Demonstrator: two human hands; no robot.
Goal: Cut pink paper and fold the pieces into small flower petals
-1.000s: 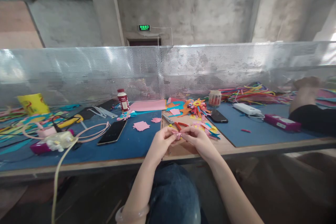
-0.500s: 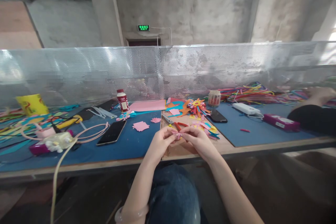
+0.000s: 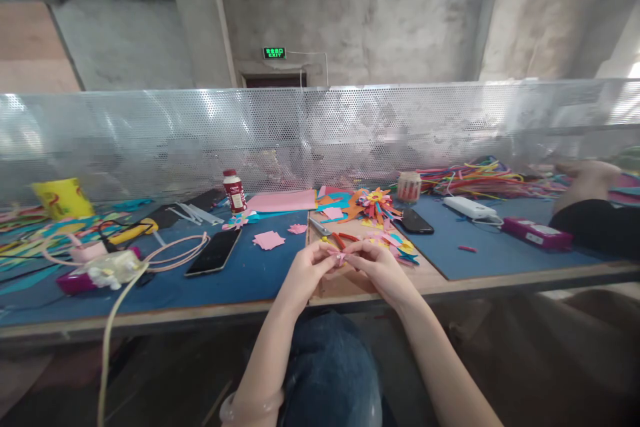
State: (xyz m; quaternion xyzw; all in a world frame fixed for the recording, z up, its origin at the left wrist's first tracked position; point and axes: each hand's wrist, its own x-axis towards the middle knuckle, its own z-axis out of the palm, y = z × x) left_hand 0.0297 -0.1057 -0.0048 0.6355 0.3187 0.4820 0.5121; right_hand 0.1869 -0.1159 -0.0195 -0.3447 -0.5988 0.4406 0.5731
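Observation:
Both of my hands meet just above the near edge of the wooden board [image 3: 430, 275] and pinch a small folded pink paper piece [image 3: 340, 257] between their fingertips. My left hand [image 3: 307, 268] holds its left side with curled fingers. My right hand [image 3: 376, 264] grips its right side, fingers closed. Red-handled scissors [image 3: 334, 235] lie just beyond my hands. Pink paper squares [image 3: 269, 240] rest on the blue mat to the left. A colourful paper flower [image 3: 376, 201] sits farther back.
A black phone [image 3: 214, 252] and pink cable [image 3: 175, 255] lie left; a white bottle [image 3: 234, 191] stands behind. Another phone [image 3: 416, 221], a white power bank [image 3: 468, 207] and a magenta box [image 3: 538, 233] lie right. Another person's arm [image 3: 590, 208] rests far right. A perforated metal screen [image 3: 320, 133] backs the table.
My hands stay almost still on the pink piece. The other person's hand at the far right has shifted among the coloured strips.

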